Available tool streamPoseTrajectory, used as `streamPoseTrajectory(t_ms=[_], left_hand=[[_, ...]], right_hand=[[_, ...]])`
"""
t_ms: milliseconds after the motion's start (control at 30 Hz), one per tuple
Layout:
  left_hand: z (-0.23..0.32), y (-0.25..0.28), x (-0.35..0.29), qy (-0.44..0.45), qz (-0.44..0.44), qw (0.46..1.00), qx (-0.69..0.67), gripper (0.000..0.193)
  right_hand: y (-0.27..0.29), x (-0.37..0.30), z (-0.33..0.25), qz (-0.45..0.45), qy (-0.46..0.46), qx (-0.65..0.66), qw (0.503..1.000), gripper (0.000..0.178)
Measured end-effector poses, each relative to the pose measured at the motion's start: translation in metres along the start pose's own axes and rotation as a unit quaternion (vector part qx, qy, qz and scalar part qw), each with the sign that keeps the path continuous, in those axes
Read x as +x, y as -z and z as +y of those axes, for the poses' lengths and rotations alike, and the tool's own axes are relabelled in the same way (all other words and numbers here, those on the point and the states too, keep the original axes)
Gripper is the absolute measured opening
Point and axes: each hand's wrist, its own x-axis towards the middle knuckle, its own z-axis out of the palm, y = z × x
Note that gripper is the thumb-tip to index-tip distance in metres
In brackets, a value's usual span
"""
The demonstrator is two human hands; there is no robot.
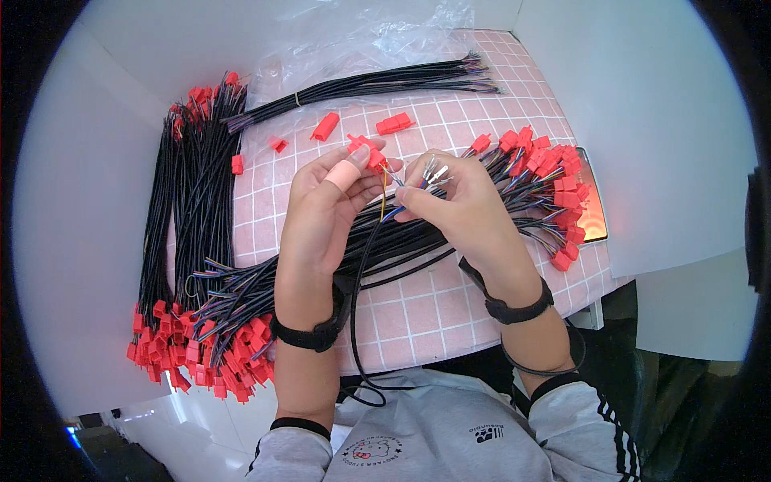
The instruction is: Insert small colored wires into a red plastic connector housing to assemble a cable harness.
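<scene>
My left hand (317,201), a tan wrap round its thumb, pinches a red plastic connector housing (375,158) above the middle of the table. Close beside it, my right hand (462,197) is closed on thin coloured wires (434,172) with bare metal terminals at their ends. A few wires run into the housing's near end; a yellow one (383,193) hangs below it. The wires come from a black cable (359,301) that drops over the table's front edge toward my lap. Beneath my hands lies a thick bundle of black cables (401,249) with red connectors (554,173) at its right end.
More black cables (197,193) with red connectors (233,361) are piled at the left. Loose red housings (325,127) lie on the pink checked tabletop (426,321). A tied cable bundle (353,84) rests by clear plastic film (353,40) at the back. A phone (592,201) lies at right.
</scene>
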Motion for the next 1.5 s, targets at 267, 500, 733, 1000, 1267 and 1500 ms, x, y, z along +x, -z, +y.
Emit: streamPoseTrajectory(t_ms=[267, 500, 733, 1000, 1267, 1500], left_hand=[[-0.0003, 0.0015, 0.0003, 0.000, 0.007, 1.000, 0.002, 0.030], [0.0015, 0.0004, -0.0002, 0.010, 0.009, 1.000, -0.013, 0.034], [0.0007, 0.0000, -0.0004, 0.005, 0.011, 1.000, -0.020, 0.032], [0.0004, 0.0000, 0.0006, 0.008, 0.010, 1.000, 0.025, 0.032], [-0.0013, -0.0029, 0.0011, -0.014, 0.026, 0.998, 0.050, 0.025], [0.0008, -0.0013, 0.0010, -0.025, 0.014, 0.995, 0.092, 0.027]], right_hand=[[-0.0005, -0.0005, -0.0008, 0.002, 0.001, 0.003, 1.000, 0.009], [0.0003, 0.0002, 0.0021, -0.001, 0.026, -0.030, 0.999, 0.008], [-0.0012, -0.0008, -0.0002, 0.014, 0.006, -0.003, 1.000, 0.008], [-0.0030, 0.0010, 0.0052, 0.037, 0.034, 0.016, 0.999, 0.009], [-0.0017, 0.0015, 0.0053, 0.056, 0.043, -0.020, 0.997, 0.013], [-0.0003, 0.0021, 0.0022, 0.054, 0.063, -0.052, 0.995, 0.014]])
